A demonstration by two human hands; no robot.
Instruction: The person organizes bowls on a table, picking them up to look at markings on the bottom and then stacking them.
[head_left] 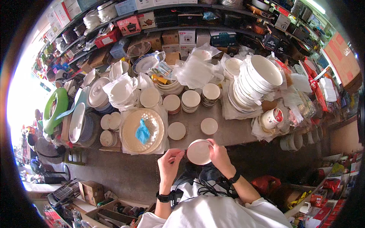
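Close to my body, in front of the table's near edge, my right hand [220,156] grips a small white bowl [199,153] with a reddish rim. Its inside is turned up toward me. My left hand [170,165] is just left of the bowl, apart from it, with thumb and fingertips pinched together; whatever they may hold is too small to make out. Two more small bowls stand on the table before me, a left one [176,131] and a right one [209,126]. Behind them are short stacks of similar bowls [191,98].
A large cream dish [124,131] holding a blue cloth [142,132] lies at the table's left. A tall, leaning stack of big white bowls [262,72] stands at the right. Wrapped crockery [122,91] crowds the back left. Boxed goods [187,37] fill the shelves beyond.
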